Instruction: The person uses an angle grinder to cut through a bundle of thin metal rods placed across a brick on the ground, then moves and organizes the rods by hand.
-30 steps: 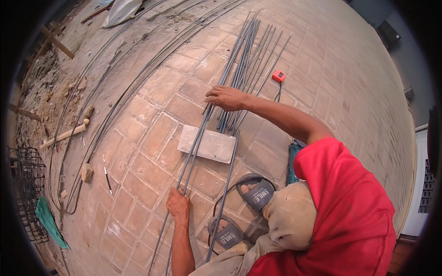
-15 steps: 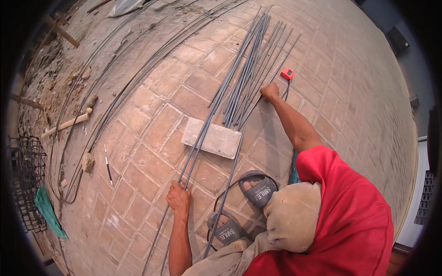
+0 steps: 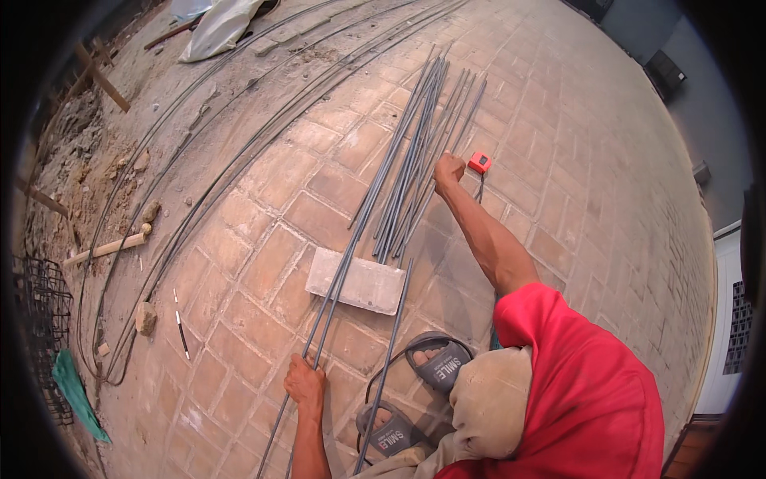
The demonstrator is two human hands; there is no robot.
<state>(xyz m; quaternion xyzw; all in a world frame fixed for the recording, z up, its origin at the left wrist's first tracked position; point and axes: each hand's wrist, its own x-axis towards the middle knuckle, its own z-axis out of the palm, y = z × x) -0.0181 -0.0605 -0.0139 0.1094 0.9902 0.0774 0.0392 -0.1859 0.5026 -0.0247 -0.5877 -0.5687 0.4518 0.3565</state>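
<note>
Thin steel rods run from the pile across a grey concrete block toward me. My left hand is closed around their near part, below the block. Farther off, my right hand is curled at the right side of the rod pile, closed on a rod, though the fingertips are hidden. Beside that hand sits a red tape measure with a dark strap. A separate rod slants from the block's right end down past my sandals.
Long bent rods curve over the ground at left. A wooden stick, a stone and a black-and-white marker-like stick lie there. Wire cages and green cloth stand at the far left edge.
The view has tilted, so the scene sits lower and slightly left. My right hand has reached a little farther out, compared with the tape measure. My left hand stays on the rods.
</note>
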